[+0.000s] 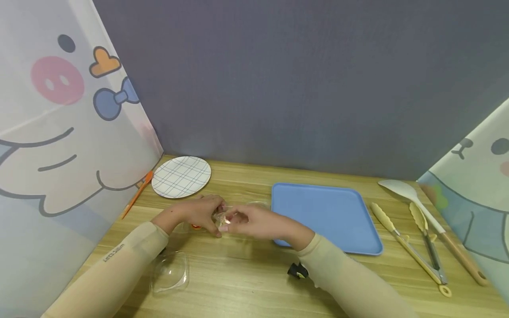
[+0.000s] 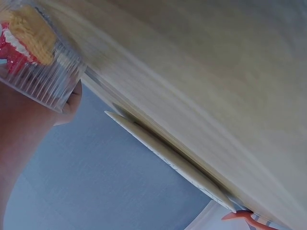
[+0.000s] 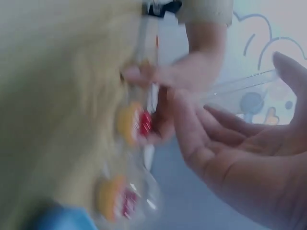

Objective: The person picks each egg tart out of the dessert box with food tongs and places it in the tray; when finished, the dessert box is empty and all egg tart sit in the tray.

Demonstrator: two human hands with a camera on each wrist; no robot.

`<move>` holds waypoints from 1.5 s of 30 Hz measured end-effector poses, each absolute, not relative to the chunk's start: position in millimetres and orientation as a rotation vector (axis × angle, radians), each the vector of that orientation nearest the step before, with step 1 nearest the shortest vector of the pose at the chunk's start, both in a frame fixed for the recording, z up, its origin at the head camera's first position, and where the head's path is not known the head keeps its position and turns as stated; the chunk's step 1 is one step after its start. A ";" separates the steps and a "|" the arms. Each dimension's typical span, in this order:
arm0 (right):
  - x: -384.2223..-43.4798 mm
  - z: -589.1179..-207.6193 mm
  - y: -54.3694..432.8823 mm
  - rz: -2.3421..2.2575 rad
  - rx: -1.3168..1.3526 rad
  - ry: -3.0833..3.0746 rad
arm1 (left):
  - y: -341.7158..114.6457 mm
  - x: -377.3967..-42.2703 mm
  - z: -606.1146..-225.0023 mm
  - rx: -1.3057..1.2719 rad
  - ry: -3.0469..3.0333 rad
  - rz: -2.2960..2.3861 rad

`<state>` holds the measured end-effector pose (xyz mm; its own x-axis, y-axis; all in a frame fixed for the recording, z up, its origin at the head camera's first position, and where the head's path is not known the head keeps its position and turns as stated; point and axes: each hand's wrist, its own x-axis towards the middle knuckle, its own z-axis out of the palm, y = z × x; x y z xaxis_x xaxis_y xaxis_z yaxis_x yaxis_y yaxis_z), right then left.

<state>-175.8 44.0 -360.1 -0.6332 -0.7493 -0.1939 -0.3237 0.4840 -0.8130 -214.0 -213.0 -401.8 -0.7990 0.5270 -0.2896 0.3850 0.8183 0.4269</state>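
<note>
My left hand [image 1: 200, 213] grips a small clear plastic box [image 2: 55, 81] with ridged sides. Inside the box is a piece of cake [image 2: 33, 36] with yellow, white and red layers. Facing it, my right hand [image 1: 256, 221] holds a thin clear plastic piece [image 3: 244, 91] between thumb and fingers. Both hands meet close together, so in the head view they hide most of what lies between them. Another cake piece [image 3: 115, 199] in clear plastic shows lower in the right wrist view, which is blurred.
A clear plastic lid [image 1: 171, 273] lies at front left. Behind are a checked plate [image 1: 181, 176] and an orange utensil [image 1: 137, 194]. To the right are a blue tray [image 1: 322, 216], yellow-tipped tongs [image 1: 409, 254] and a white ladle [image 1: 399, 188] with a wooden handle. A grey wall stands behind.
</note>
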 end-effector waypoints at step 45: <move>-135.7 -404.1 13.8 -0.883 -0.749 1.996 | -212.7 -216.5 -402.2 0.705 2.597 0.477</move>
<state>-135.7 13.8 -404.1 -0.4959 -0.7526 -0.4333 -0.1858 0.5793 -0.7936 -216.5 -212.7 -402.2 -0.7899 0.5395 -0.2914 0.4006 0.8139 0.4209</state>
